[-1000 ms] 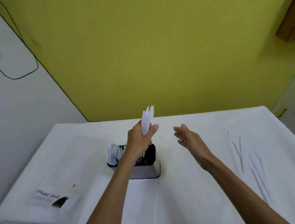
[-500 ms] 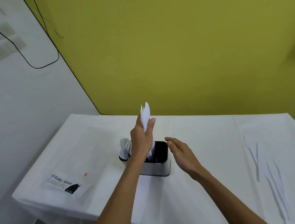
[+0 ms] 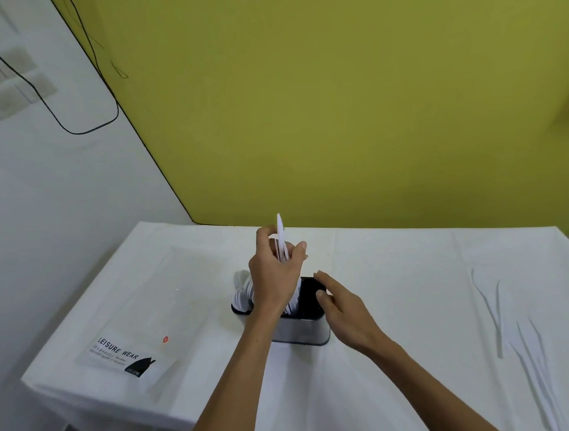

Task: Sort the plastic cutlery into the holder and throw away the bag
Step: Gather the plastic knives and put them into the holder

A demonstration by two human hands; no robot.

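Still gripping plastic cutlery [image 3: 281, 236] in left hand [image 3: 275, 278] over holder [image 3: 303, 330] — now steadying its rim with unclenched right hand [image 3: 344, 309]; drop-in likely next.

Both forearms are slim and bare all the way to the lower edge. The left hand [image 3: 275, 279] and right hand [image 3: 348, 316] are bare too.

bag [image 3: 123, 336] left of holder [image 3: 300, 329], on table [image 3: 401, 273]
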